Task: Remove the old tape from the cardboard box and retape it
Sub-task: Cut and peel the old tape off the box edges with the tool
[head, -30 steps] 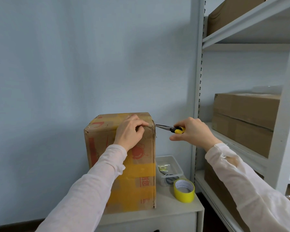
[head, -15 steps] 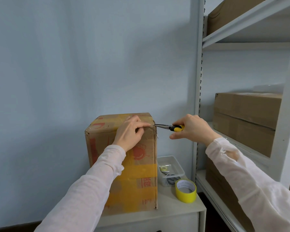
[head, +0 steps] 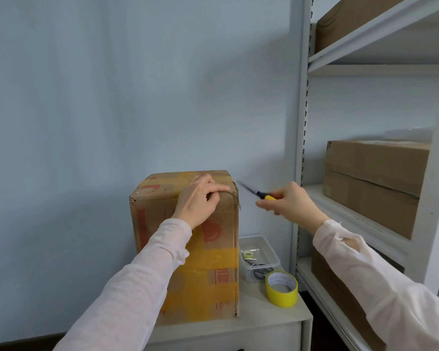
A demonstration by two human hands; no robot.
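**Cardboard box held at its top edge, tool beside the corner**

The cardboard box (head: 213, 239) stands upright at lower centre of the frame, on a pale worktop (head: 264, 317) against a light blue wall. Worn yellow tape (head: 213, 257) bands its front face and runs across its top, with red print showing between the strips.

The left hand (head: 199, 198) lies over the box's top front edge, close to the right-hand corner. Its fingers are curled over the edge and the thumb is on the front face, so it grips the cardboard there.

Just right of that corner, the right hand (head: 287, 201) is closed round a yellow-handled tool (head: 257, 195). The dark tip points up and left toward the corner and looks just apart from it. The tip is blurred, so I cannot tell what kind of tool it is.

To the right of the box on the worktop sits a clear plastic tub (head: 260, 243) with small items inside. In front of it stands a roll of yellow tape (head: 281, 291).

A grey metal shelving rack (head: 302, 122) fills the right side of the frame, with brown boxes (head: 375, 178) on its shelves.
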